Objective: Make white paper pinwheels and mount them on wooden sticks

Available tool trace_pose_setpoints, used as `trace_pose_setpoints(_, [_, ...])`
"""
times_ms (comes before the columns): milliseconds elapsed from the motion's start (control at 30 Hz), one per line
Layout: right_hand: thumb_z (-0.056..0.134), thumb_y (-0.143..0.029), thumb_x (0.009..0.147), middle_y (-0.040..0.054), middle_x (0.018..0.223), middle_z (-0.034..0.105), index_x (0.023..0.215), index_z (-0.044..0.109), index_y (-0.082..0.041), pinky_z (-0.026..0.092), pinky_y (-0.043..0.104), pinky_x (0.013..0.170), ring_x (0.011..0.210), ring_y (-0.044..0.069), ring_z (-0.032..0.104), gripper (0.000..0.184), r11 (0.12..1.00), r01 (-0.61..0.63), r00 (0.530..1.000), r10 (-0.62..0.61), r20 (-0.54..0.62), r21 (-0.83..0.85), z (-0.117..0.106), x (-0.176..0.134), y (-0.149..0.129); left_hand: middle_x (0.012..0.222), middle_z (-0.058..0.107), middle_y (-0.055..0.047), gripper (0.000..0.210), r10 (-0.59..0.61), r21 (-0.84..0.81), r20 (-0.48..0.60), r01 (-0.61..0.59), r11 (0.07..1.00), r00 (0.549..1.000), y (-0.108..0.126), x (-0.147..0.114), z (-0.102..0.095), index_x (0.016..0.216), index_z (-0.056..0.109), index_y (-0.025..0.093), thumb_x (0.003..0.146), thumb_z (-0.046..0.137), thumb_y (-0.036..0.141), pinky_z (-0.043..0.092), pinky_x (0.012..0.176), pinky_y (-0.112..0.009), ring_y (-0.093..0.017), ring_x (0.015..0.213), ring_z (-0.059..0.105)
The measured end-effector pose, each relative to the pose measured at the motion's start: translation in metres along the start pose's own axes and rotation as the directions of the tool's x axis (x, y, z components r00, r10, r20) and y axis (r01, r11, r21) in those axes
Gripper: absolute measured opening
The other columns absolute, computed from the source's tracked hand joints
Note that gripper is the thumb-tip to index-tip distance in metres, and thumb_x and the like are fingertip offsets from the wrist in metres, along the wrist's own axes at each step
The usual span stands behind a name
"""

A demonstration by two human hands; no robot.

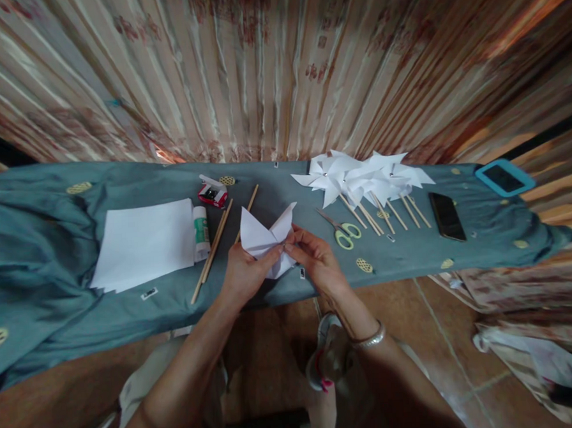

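Observation:
A white paper pinwheel (258, 234) with folded blades is held up over the near edge of the table, between both hands. My left hand (245, 270) grips it from the left, thumb pressed near its middle. From the right, my right hand (314, 254) pinches at the pinwheel's centre; whatever small thing may sit between those fingertips is too small to make out. Behind the paper a wooden stick (251, 200) lies on the cloth. More wooden sticks (214, 250) rest left of my left hand. A pair of scissors (343, 231) with green handles lies right of the hands.
On the left lie a stack of white paper (144, 244), a glue stick (201, 231) and a small red box (212, 192). Several pinwheels on sticks (361, 175) overlap at the back right. A phone (446, 216) and a blue-framed device (504, 177) lie farther right on the green cloth (408, 255).

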State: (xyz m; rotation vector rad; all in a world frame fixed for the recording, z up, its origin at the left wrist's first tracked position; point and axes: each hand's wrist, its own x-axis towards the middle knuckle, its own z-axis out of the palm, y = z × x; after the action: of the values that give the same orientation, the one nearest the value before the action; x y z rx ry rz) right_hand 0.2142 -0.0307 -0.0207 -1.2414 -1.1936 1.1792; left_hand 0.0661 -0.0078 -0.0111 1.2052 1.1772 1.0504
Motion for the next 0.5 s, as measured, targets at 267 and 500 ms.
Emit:
trace_pose_setpoints(267, [0.074, -0.034, 0.074, 0.0031, 0.123, 0.064, 0.080, 0.064, -0.025, 0.039, 0.037, 0.105, 0.120, 0.023, 0.055, 0.015, 0.998, 0.054, 0.997, -0.052, -0.054, 0.034, -0.0030, -0.0022, -0.0038, 0.089, 0.078, -0.009, 0.034, 0.021, 0.015, 0.014, -0.021, 1.000, 1.000, -0.0011, -0.0002, -0.0013, 0.087, 0.074, 0.013, 0.063, 0.075, 0.037, 0.059, 0.074, -0.033, -0.026, 0.083, 0.073])
trace_pose_setpoints(500, [0.082, -0.037, 0.064, 0.0074, 0.134, 0.056, 0.086, 0.062, -0.022, 0.047, 0.037, 0.097, 0.107, 0.022, 0.062, 0.033, 0.999, 0.038, 0.982, -0.039, -0.183, -0.008, -0.0052, -0.0014, -0.0062, 0.087, 0.078, -0.008, 0.033, -0.004, -0.005, 0.034, 0.005, 1.000, 0.999, -0.0034, -0.0003, -0.0016, 0.087, 0.073, 0.012, 0.064, 0.075, 0.036, 0.059, 0.073, -0.032, -0.025, 0.082, 0.073])
